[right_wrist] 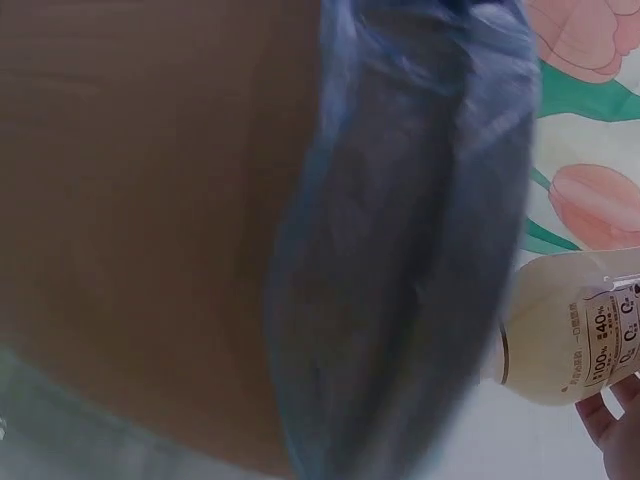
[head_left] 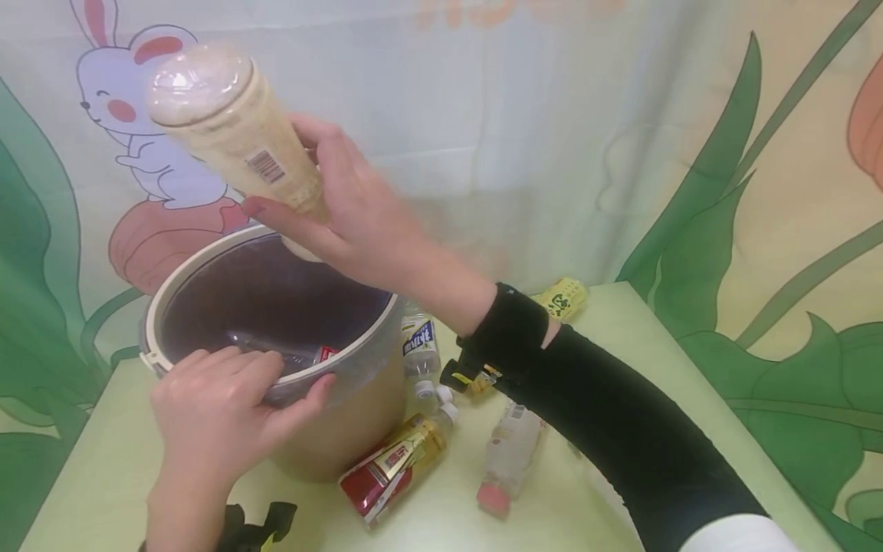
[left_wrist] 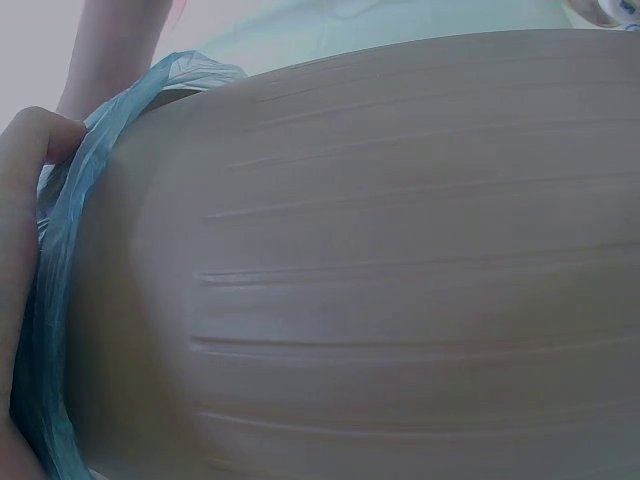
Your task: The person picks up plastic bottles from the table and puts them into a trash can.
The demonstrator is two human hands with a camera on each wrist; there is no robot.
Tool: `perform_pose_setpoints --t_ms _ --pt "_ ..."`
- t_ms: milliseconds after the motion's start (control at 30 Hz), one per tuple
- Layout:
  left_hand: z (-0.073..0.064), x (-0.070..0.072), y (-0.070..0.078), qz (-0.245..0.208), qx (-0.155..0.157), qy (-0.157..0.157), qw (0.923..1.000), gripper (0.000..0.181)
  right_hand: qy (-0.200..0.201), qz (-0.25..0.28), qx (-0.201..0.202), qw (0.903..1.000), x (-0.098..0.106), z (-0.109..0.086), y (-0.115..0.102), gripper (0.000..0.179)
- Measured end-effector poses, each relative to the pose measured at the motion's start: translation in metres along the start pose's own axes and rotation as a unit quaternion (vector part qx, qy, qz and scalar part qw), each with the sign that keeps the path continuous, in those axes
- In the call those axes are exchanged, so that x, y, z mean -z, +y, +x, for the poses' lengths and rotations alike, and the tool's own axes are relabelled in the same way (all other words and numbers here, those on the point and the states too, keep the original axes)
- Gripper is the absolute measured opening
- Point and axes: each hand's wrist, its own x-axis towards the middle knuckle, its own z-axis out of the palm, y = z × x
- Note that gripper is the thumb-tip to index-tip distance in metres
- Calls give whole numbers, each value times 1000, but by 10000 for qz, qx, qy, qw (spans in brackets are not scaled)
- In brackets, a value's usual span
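My right hand [head_left: 366,199] grips a large plastic bottle [head_left: 237,142] with pale yellowish contents and a barcode. The bottle is tilted base up, its neck end pointing down over the far rim of a beige trash bin [head_left: 345,437]. In the right wrist view the bottle [right_wrist: 560,330] shows printed text, beside the bin's liner bag [right_wrist: 400,260]. My left hand [head_left: 214,406] grips the near rim of the bin, fingers over the edge and thumb outside; the left wrist view shows it against the bluish bag [left_wrist: 60,250]. Inside the bin a bit of red and clear plastic shows.
Right of the bin lie a red-and-gold labelled bottle [head_left: 396,464], a clear bottle with a blue-white label [head_left: 419,345], a pink-capped bottle [head_left: 510,452] and a yellow-labelled one [head_left: 562,299]. A printed cloth [head_left: 517,138] hangs behind the pale green table [head_left: 441,521].
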Motion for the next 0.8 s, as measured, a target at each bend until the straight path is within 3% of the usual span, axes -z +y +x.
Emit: perform_pose_setpoints --t_ms 367,600,800 --pt "4 -3 6 5 -94 89 9999 60 -436 97 -570 9974 -43 -11 17 66" --pt "7 -2 12 -6 -107 102 9999 60 -1570 198 -1410 9773 -54 -19 29 68" --pt "6 -5 10 -70 -108 138 9998 60 -2211 95 -1450 9644 -59 -22 34 69"
